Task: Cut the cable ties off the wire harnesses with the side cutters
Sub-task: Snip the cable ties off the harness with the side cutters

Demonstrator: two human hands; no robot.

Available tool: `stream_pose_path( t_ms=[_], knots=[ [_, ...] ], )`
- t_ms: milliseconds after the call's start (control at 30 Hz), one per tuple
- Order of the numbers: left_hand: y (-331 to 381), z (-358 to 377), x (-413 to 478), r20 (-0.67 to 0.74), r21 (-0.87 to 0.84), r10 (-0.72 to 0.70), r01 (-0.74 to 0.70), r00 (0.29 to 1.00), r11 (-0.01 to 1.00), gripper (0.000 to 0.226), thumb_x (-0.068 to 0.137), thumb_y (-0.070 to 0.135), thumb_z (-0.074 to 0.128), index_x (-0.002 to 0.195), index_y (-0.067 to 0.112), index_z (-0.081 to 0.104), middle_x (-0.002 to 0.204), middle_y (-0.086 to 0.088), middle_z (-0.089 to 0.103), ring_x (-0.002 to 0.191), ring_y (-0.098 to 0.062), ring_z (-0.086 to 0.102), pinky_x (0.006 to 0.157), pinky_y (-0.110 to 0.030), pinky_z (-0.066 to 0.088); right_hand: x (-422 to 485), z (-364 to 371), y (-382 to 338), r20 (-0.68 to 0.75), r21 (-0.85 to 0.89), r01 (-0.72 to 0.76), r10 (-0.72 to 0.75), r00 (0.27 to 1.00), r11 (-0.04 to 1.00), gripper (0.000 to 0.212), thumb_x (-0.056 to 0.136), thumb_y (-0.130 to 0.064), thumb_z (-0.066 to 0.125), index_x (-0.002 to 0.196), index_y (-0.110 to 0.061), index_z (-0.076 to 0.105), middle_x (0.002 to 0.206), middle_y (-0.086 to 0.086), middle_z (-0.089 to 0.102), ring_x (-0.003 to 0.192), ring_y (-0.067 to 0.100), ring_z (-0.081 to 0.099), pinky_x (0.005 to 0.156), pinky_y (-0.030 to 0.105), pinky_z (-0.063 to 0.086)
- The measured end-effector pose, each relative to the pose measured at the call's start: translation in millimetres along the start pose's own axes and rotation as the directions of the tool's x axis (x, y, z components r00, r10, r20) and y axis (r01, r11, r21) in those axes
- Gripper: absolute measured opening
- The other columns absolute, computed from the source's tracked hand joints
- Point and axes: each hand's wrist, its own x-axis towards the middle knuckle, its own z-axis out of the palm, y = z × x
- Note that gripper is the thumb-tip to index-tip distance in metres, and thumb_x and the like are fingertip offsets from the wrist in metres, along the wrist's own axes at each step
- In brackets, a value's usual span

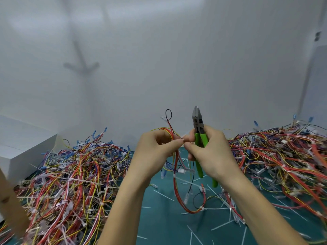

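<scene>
Side cutters (197, 121): grey steel head, bright green handles; upright, jaws together and pointing up, handles gripped in the right hand (210, 152). Wire harness (175, 174): mostly red wires with a dark loop on top, pinched in the left hand (155, 147), hanging down in a curve; white cable tie (201, 208) around its lower bend. Left heap of tied harnesses (79, 174) and right heap (283, 156) on either side; cut ties (163, 195) scattered between.

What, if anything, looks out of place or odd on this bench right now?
Nothing looks damaged. The side cutters point upward, clear of the harness, while the right hand and left hand pinch it with fingertips. Cut tie strips lie scattered over the green mat.
</scene>
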Motion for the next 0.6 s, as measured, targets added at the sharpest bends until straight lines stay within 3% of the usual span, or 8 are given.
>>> stream_pose_path(
  t_ms=[100,167,267,367,500,600],
  knots=[
    [-0.1,3.8,0.9,-0.075,-0.007,0.007,-0.007,0.997,1.0,0.007,0.075,0.023,0.078,0.073,0.016,0.075,0.069,0.0,0.072,0.067,-0.01,0.061,0.072,-0.04,0.054,-2.0,1.6,-0.8,-0.021,-0.033,0.031,-0.032,0.999,0.999,0.029,0.088,-0.008,0.07,0.073,-0.026,0.053,0.082,-0.008,0.073,0.054,0.016,0.067,0.067,0.045,0.06],
    [0.6,5.0,0.8,-0.129,-0.007,0.006,-0.007,0.992,1.0,0.012,0.077,0.024,0.08,0.074,0.014,0.075,0.072,-0.004,0.073,0.068,-0.01,0.062,0.072,-0.041,0.056,-3.2,2.7,-1.3,-0.019,-0.053,0.045,-0.046,0.999,0.998,0.026,0.089,-0.011,0.069,0.073,-0.024,0.054,0.07,-0.012,0.069,0.054,0.012,0.067,0.064,0.042,0.06],
    [1.6,3.4,0.1,-0.178,-0.033,-0.003,-0.003,0.984,0.999,0.02,0.074,0.033,0.081,0.075,0.014,0.075,0.073,-0.006,0.072,0.067,-0.01,0.062,0.071,-0.04,0.057,-4.6,3.1,-2.8,0.001,-0.05,0.042,-0.042,0.999,0.998,0.022,0.091,-0.011,0.067,0.077,-0.022,0.054,0.065,-0.006,0.067,0.057,0.013,0.07,0.066,0.046,0.062],
    [1.4,1.6,-0.5,-0.175,-0.066,0.003,-0.015,0.985,0.998,0.01,0.073,0.032,0.08,0.072,0.023,0.076,0.067,0.002,0.071,0.064,-0.008,0.062,0.063,-0.025,0.053,-5.4,3.7,-4.8,0.019,-0.06,0.054,-0.053,0.998,0.997,0.022,0.09,-0.009,0.067,0.078,-0.024,0.055,0.071,0.0,0.068,0.061,0.014,0.072,0.069,0.047,0.062],
    [-0.7,0.1,1.7,-0.211,-0.055,-0.02,0.008,0.977,0.998,0.007,0.079,0.022,0.077,0.075,0.02,0.073,0.078,-0.005,0.075,0.08,-0.024,0.071,0.082,-0.045,0.059,-4.7,3.7,-5.2,0.058,-0.059,0.055,-0.052,0.997,0.997,0.023,0.09,-0.008,0.066,0.079,-0.024,0.054,0.085,-0.005,0.073,0.065,0.018,0.072,0.073,0.048,0.061],
    [0.6,-0.7,1.1,-0.218,-0.038,-0.002,-0.006,0.976,0.999,0.007,0.077,0.022,0.077,0.074,0.02,0.071,0.077,-0.004,0.075,0.082,-0.025,0.072,0.085,-0.052,0.057,-3.1,2.2,-4.8,0.075,-0.06,0.067,-0.062,0.995,0.996,0.02,0.089,-0.011,0.067,0.078,-0.022,0.055,0.081,-0.018,0.073,0.065,0.013,0.071,0.071,0.04,0.061]
  ],
)
